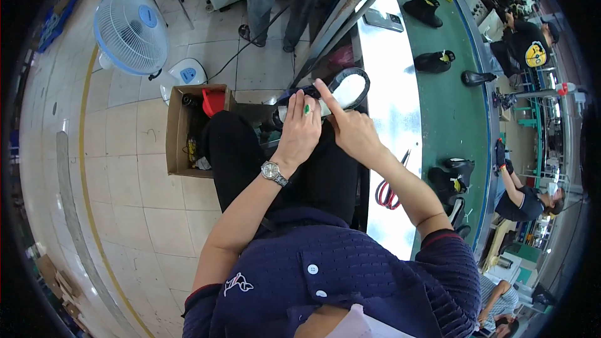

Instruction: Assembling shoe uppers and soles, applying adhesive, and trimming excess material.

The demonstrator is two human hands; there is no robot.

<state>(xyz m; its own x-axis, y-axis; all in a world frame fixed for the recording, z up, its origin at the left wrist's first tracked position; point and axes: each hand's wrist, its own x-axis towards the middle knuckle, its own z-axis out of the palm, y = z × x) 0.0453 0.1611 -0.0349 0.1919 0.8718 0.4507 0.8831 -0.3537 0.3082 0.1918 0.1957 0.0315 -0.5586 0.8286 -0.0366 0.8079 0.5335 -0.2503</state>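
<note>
A black shoe point(348, 85) with a white lining lies on my lap, its opening toward the table. My left hand point(299, 130) grips the shoe's near side, fingers wrapped over it, a green mark showing by the fingertips. My right hand point(348, 126) rests against the shoe with the index finger stretched out along its rim. A metal watch point(273, 171) sits on my left wrist.
Red-handled scissors point(389, 191) lie on the shiny table strip point(391, 112). Several black shoes point(433, 61) ride the green belt point(460, 119). A cardboard box point(185, 130) and a fan point(130, 31) stand on the floor at left. Other people work at right and stand behind.
</note>
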